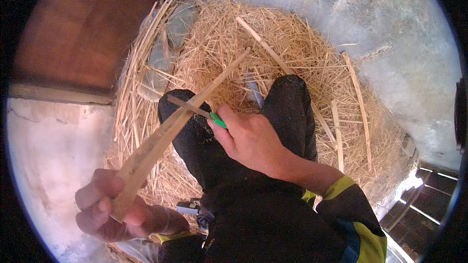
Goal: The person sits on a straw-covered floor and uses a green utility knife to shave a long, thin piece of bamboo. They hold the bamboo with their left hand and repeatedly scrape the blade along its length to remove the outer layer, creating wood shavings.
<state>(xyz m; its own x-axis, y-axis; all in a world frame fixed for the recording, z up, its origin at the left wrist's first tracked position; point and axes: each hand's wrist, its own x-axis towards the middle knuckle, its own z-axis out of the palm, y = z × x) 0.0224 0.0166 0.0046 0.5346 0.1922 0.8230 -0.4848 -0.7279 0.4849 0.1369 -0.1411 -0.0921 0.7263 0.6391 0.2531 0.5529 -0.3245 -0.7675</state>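
Note:
My left hand (114,204) is closed round the near end of a long, flat strip of split wood or bamboo (163,139). The strip slants up and to the right, narrowing toward its far end between my knees. In my right hand (256,139), a knife (219,120) is gripped by its green handle. Its thin blade points left and lies across the strip's middle, above my left knee (176,98). The grip on the handle is partly hidden by the back of the hand.
Loose straw (224,24) covers the floor before me. Long pale sticks (358,109) lie on it at the right, and another stick (261,43) lies ahead. A bundle of thin slivers (141,68) stands at the left. Grey walls (380,14) and a brown panel (73,29) close in the space.

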